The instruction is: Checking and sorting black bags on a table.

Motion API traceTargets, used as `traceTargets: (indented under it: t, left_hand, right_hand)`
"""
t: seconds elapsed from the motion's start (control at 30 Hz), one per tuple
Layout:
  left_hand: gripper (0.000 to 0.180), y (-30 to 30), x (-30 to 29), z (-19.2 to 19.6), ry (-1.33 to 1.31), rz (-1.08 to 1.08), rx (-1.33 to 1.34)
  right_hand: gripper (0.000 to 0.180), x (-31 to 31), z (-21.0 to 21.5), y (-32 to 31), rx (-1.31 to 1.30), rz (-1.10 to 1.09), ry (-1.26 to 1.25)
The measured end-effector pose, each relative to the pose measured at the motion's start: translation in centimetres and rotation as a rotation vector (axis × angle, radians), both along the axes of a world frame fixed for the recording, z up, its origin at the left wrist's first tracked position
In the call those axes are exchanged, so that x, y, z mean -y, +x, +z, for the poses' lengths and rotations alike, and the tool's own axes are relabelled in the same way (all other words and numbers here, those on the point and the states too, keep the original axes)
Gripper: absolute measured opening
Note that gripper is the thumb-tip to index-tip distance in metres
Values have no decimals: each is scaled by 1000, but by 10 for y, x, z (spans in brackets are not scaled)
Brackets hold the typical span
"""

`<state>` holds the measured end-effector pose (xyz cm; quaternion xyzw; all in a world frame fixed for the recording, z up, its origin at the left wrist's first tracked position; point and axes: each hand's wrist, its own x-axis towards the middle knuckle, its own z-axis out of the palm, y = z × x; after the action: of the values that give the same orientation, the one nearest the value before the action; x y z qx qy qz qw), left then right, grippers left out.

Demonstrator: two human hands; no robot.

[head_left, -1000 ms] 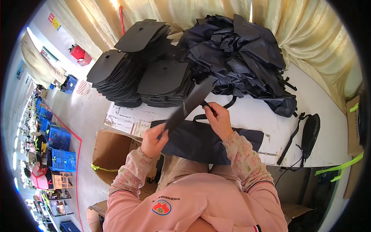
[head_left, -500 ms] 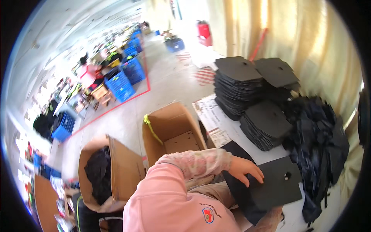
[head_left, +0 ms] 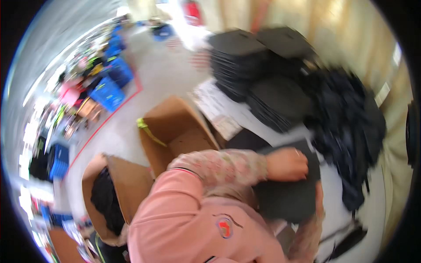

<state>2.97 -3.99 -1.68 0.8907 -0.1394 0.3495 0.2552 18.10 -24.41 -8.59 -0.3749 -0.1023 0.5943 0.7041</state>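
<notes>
The picture is blurred by head motion. My left hand reaches across my body and presses on a flat black square board lying at the near edge of the white table, fingers curled on its top surface. My right hand shows only as a thin strip along the board's right edge, with its patterned sleeve below. Its fingers are hidden by the board.
Stacks of black square boards stand on the far side of the table, with a heap of dark fabric to their right. An open cardboard box sits on the floor to my left, another box holds dark items. Blue crates lie farther off.
My head has swung left, bringing the floor and boxes into view. The board, raised edge-up a second ago, now lies flat under my left hand.
</notes>
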Motion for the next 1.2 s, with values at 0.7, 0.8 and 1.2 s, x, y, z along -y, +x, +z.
traceTargets:
  t: [0.7, 0.8, 1.2]
  left_hand:
    - [10, -139, -202, -78, -1174, 689, -125]
    - [22, -169, -256, -126, -408, 844, -493]
    - [46, 140, -2, -99, -399, -408, -1401]
  right_hand:
    - [57, 57, -67, 91, 1198, 369, -515]
    - [55, 48, -64, 83, 1211, 332, -425]
    - [62, 41, 5, 34, 1586, 267, -538]
